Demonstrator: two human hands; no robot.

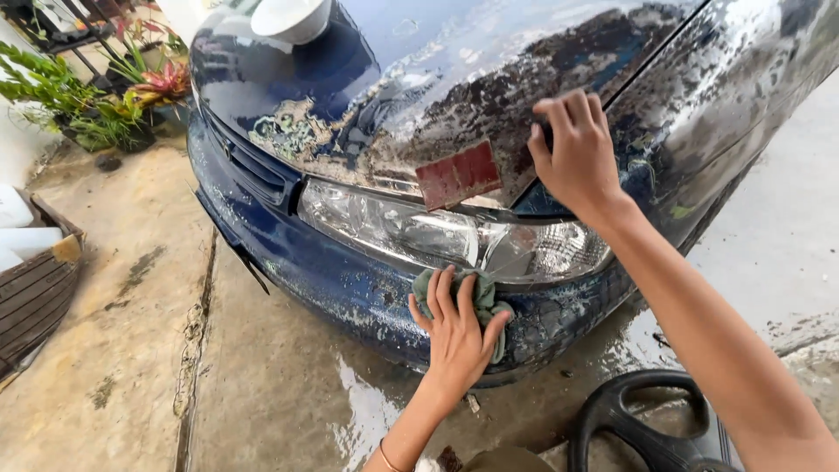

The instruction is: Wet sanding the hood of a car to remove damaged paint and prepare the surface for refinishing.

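My left hand (456, 336) presses a green cloth (479, 297) against the blue car's front bumper (350, 284), just below the headlight (437, 234). My right hand (572, 153) rests on the worn, peeling bonnet (489, 96) near the fender seam, its fingers curled over something dark that I cannot make out. A reddish-brown rectangle of sandpaper (458, 175) lies flat on the bonnet's front edge, just left of my right hand and above the headlight.
A white bowl (291, 17) sits upside down at the far end of the bonnet. Potted plants (96, 96) stand at the back left. A wooden crate (35, 288) with white containers is at the left edge. A black steering wheel (651, 428) lies on the wet concrete.
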